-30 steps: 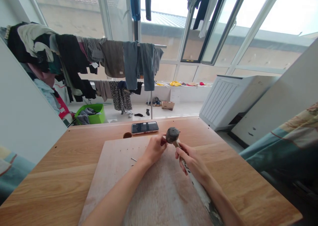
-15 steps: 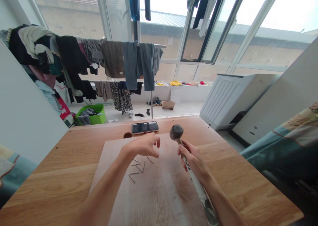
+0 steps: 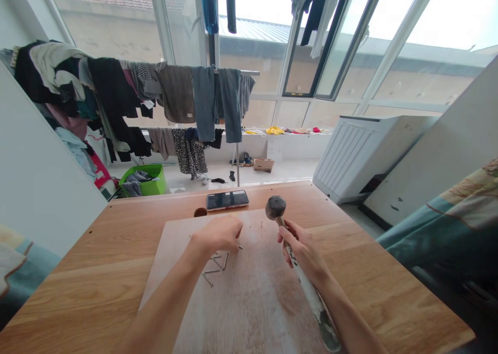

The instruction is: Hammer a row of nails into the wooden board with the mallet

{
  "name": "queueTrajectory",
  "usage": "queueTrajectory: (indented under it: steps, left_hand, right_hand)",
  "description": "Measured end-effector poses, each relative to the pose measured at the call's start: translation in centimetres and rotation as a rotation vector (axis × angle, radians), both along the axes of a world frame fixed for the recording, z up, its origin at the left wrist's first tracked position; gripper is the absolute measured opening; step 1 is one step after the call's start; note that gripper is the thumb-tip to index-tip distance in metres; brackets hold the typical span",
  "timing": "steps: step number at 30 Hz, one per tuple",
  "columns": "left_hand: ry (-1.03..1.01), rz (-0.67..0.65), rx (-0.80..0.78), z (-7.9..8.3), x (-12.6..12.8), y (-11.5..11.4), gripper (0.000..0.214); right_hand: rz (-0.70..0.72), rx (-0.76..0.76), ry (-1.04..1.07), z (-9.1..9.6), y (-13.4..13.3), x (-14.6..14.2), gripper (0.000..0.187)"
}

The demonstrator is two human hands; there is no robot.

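Right grip (image 3: 299,245) wrapped round mallet handle (image 3: 306,281) close below head (image 3: 276,207), probably for control. Left grip (image 3: 221,233) bent down at loose nails (image 3: 225,261) on board (image 3: 252,286); whether pinching one, cannot tell. Upright nail (image 3: 262,222) between grips, apparently stuck in board.

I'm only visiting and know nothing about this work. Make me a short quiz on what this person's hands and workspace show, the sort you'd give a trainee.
1. Multiple choice: what does the right hand hold?
A) a saw
B) a hammer
C) a paintbrush

2. True or false: the phone lies on the table, beyond the far edge of the board.

3. Fill the blank: the single nail near the hammer's head stands ____, unlike the loose nails lying by the left hand.

Key: 1. B; 2. True; 3. upright.
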State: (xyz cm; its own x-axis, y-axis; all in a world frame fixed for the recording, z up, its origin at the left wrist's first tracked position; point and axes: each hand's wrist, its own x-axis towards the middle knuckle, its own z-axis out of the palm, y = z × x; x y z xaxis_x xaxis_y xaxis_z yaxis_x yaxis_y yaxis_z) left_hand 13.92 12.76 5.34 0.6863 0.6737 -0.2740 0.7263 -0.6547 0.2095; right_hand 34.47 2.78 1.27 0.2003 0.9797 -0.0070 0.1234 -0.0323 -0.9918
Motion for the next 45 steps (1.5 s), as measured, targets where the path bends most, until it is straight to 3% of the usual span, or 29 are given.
queueTrajectory:
  steps: [5,8,15,30,32,36,40,45]
  left_hand:
    - [-0.003,0.015,-0.023,-0.1,-0.2,-0.1,0.008]
    - [-0.116,0.008,-0.023,-0.4,0.0,0.1,0.007]
    - [-0.316,0.036,0.079,-1.7,0.6,1.0,0.021]
    - [-0.475,-0.078,0.205,-3.7,1.5,1.4,0.027]
    - [-0.604,-0.041,0.144,-4.6,1.7,1.5,0.026]
    - [-0.941,0.137,-0.122,-7.0,1.9,2.0,0.022]
    - [-0.995,0.17,-0.171,-8.1,1.8,2.3,0.026]
    - [-1.009,0.165,-0.178,-7.7,1.7,2.3,0.024]
  right_hand:
    - [0.001,0.005,-0.001,0.0,0.0,0.0,0.031]
    - [0.002,0.013,-0.004,-0.1,0.0,-0.1,0.031]
    - [0.009,0.027,-0.009,-0.4,0.1,-0.1,0.03]
    - [0.017,0.044,-0.004,-1.0,0.2,-0.1,0.03]
    - [0.021,0.047,0.0,-0.9,0.2,-0.1,0.03]
    - [0.045,0.049,0.016,-0.7,0.1,-0.3,0.031]
    - [0.097,0.043,0.061,-0.6,0.1,-1.0,0.031]
    - [0.186,0.029,0.099,-0.9,0.2,-1.9,0.036]
